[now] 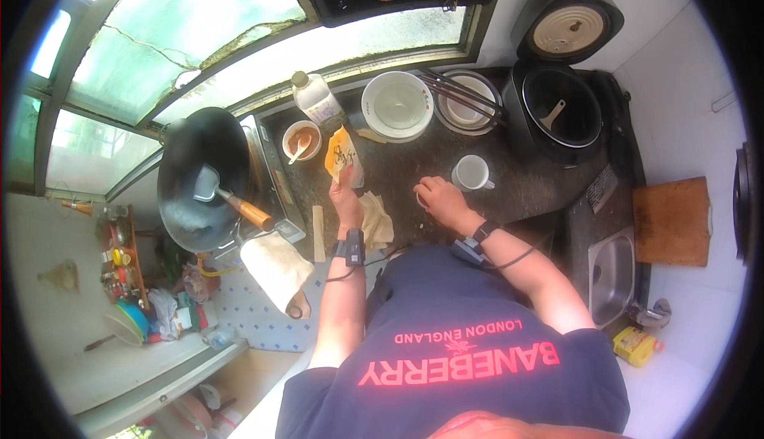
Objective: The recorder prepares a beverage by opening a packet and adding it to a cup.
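Note:
My left hand (345, 203) grips the lower part of a yellow-and-white packet (341, 155) that stands upright and bears writing. Under the curled fingers of my right hand (444, 200) is a small round object (421, 201), mostly hidden, so its kind is unclear. Just beyond that hand stands a white mug (473, 173). A bowl of brown powder or paste (298, 134) with a white spoon (299, 151) is left of the packet. Crumpled brownish paper or cloth (376, 222) lies beside my left wrist.
A black wok (185, 212) with a wooden-handled spatula (246, 207) is at left. Along the back stand a capped plastic bottle (319, 101), a bowl of clear liquid (397, 101), stacked bowls under chopsticks (459, 99) and an opened rice cooker (582, 107). A steel sink (612, 278) is at right.

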Tool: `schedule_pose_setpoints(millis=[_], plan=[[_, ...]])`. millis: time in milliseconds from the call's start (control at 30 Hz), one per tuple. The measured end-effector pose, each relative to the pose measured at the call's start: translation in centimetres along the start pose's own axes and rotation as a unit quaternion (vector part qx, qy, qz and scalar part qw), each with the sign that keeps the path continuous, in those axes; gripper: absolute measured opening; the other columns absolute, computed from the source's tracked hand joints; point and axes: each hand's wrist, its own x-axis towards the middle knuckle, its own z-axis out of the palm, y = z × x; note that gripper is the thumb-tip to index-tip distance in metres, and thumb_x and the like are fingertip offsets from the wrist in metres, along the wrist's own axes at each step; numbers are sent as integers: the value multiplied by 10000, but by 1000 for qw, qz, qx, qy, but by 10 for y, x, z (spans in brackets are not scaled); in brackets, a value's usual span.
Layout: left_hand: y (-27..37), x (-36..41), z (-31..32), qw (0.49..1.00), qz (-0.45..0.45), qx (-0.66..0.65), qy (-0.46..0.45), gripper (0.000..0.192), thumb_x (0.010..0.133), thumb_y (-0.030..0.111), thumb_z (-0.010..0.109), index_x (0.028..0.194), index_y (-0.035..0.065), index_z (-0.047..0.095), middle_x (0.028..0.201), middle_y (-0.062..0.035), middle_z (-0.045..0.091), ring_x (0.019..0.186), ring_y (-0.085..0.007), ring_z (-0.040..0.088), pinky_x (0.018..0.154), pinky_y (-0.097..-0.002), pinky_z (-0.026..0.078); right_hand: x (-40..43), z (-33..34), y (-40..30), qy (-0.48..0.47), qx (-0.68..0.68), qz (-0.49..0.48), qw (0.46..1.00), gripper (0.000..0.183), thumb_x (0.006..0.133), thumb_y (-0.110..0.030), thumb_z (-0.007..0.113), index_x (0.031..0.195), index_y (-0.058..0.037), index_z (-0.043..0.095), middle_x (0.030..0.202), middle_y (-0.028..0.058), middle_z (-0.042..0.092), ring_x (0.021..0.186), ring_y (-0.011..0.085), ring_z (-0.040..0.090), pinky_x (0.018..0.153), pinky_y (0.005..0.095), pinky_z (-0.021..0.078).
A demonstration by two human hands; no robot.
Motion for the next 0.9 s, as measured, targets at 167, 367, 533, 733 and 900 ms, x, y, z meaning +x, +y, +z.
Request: schedule_pose_setpoints(millis=[167, 367, 533, 733, 900], plan=[[-18, 13, 8, 998, -26, -51, -7, 295, 980, 199, 534, 1182, -5, 601, 1135, -60, 635, 1033, -139, 589, 931, -293, 443, 1, 0, 2, -2, -18, 4, 1000, 237, 759, -88, 628, 992, -116, 594, 1023, 52, 584, 972, 247, 587, 744, 368, 524], [-27, 11, 14, 999, -35, -4, -30, 334, 980, 165, 523, 1249, -32, 549, 1214, -76, 592, 1100, -156, 554, 988, -294, 403, -1, 3, 3, 26, -2, -2, 1000, 248, 791, -105, 633, 1036, -112, 597, 1082, 71, 588, 1070, 254, 575, 803, 365, 528], [-23, 0, 12, 998, -39, 21, -51, 328, 962, 142, 554, 1243, -28, 556, 1212, -64, 592, 1095, -141, 552, 975, -274, 400, 1, 2, 4, 21, 7, 13, 1000, 303, 750, -107, 680, 1042, -107, 599, 1069, 78, 585, 1047, 263, 579, 782, 362, 529], [0, -7, 16, 990, -47, 105, -83, 407, 922, 26, 544, 1323, 16, 474, 1323, -66, 533, 1164, -168, 531, 1025, -285, 359, 0, -3, 5, -29, 2, 28, 999, 415, 731, -108, 716, 1118, -110, 568, 1142, 90, 552, 1095, 269, 556, 813, 376, 527], [-18, -35, -29, 984, 2, 172, 41, 357, 903, 10, 540, 1257, 17, 496, 1226, -69, 567, 1067, -145, 566, 906, -270, 450, 4, -4, 1, -128, -15, 39, 991, 622, 713, -42, 702, 1295, -117, 496, 1395, 165, 424, 1294, 337, 426, 962, 415, 482]])
